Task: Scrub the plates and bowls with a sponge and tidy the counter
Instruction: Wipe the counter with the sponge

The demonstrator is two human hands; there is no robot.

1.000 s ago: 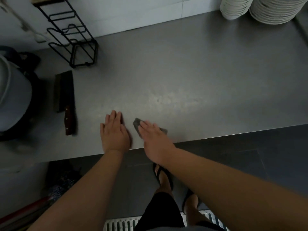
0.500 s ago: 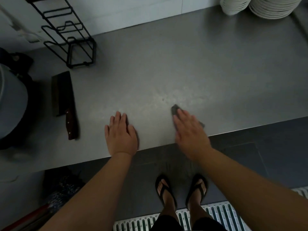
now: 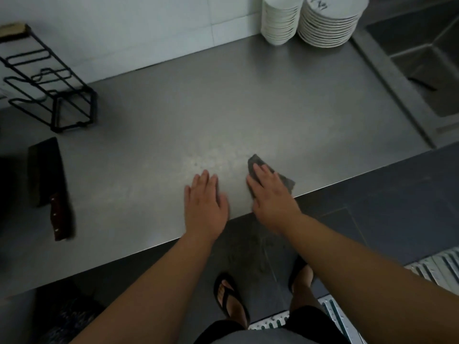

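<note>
Sliding back left toward my flat left hand point(image 3: 206, 202), my flat right hand point(image 3: 272, 197) presses the sponge point(image 3: 286, 182); bench point(image 3: 223, 108) wiping continues.

- Nothing legible anywhere: no readable word, brand, number or sign.
- Only candidate: a few dark strokes, like brush-written characters, on the face of the top plate point(image 3: 335, 6) in the plate stack point(image 3: 327, 31) at the far right of the counter.
- Strokes cut off by the upper frame edge and too blurred to make out as letters or digits.
</note>
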